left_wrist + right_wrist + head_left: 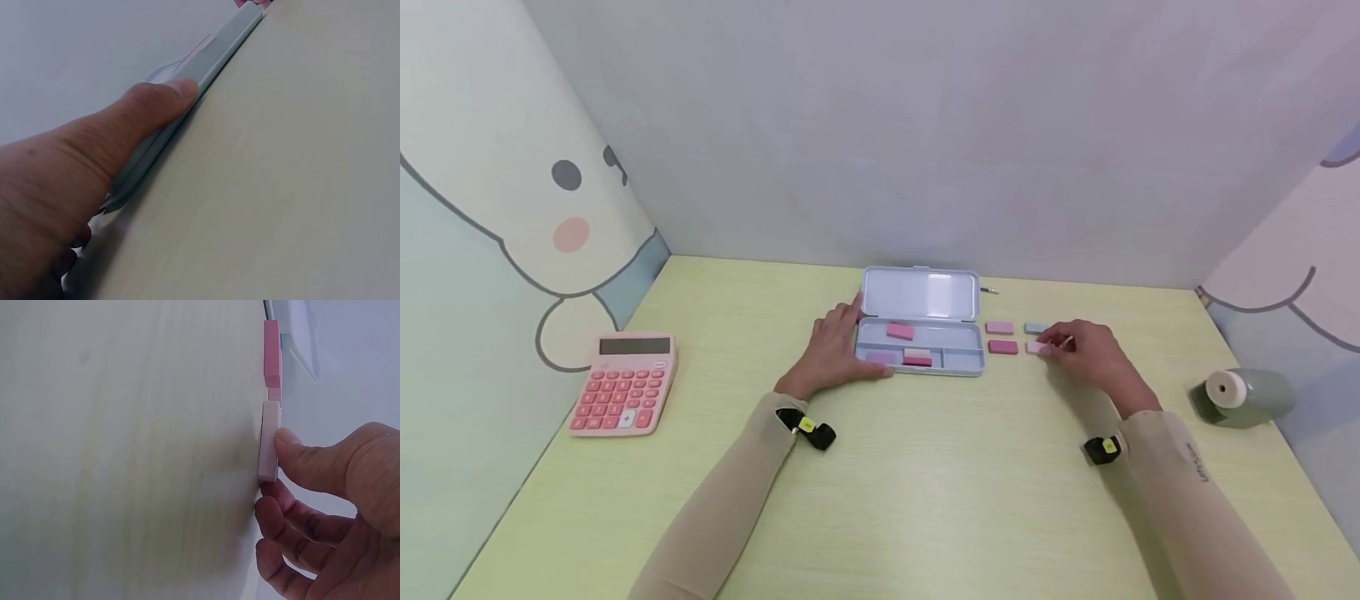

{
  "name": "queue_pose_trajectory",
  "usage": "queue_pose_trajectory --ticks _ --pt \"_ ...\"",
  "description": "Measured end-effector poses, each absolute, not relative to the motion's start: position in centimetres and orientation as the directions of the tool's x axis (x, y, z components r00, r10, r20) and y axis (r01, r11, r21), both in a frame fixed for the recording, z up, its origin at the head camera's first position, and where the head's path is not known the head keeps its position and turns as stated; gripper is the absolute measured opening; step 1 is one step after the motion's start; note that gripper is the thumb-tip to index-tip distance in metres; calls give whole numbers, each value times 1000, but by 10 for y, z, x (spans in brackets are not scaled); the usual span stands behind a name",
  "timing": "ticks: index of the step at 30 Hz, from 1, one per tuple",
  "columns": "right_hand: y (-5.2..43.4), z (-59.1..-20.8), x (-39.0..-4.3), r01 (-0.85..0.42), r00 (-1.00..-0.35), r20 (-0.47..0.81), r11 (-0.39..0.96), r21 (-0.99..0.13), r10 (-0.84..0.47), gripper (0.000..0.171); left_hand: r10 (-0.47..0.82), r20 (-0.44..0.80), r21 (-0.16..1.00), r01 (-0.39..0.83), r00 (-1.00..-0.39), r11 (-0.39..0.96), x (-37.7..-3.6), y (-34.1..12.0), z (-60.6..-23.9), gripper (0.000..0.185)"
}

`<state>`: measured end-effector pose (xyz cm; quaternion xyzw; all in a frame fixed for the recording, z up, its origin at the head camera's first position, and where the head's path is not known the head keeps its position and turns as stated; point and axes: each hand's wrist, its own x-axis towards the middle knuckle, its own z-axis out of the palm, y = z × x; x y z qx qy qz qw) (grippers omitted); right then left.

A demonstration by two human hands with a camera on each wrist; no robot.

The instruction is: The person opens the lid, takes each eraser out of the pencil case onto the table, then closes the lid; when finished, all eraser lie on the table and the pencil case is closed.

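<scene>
Right hand (331, 512): thumb and forefinger pinch a flat, pale pink block (269, 442), its long face plain in right wrist view, partly covered from the head. Left hand (831, 346) spread wide, fingers beside a smooth open case (962, 362), thumb on its rounded near rim; left wrist view loses most other fingers. Case compartments show only from the head. Blue block (1034, 328) just beyond right fingertips, partly hidden.

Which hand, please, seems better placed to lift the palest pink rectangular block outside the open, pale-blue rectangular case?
Probably the right hand: it pinches that block, while the left hand touches the case at its left end, farther from the block.
</scene>
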<state>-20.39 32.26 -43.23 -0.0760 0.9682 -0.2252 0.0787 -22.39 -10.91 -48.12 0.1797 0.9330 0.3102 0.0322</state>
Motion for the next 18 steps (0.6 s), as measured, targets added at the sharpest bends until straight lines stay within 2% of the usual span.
queue_pose_trajectory --ticks 9,18 --pt "319 -429 -202 -110 -981 -92 883 -456 -170 29 354 60 580 321 -933 749 -225 -109 -482 145" --pt "290 -418 -198 -165 -977 -38 853 -496 -210 31 368 61 565 336 -928 753 -225 -109 -481 145"
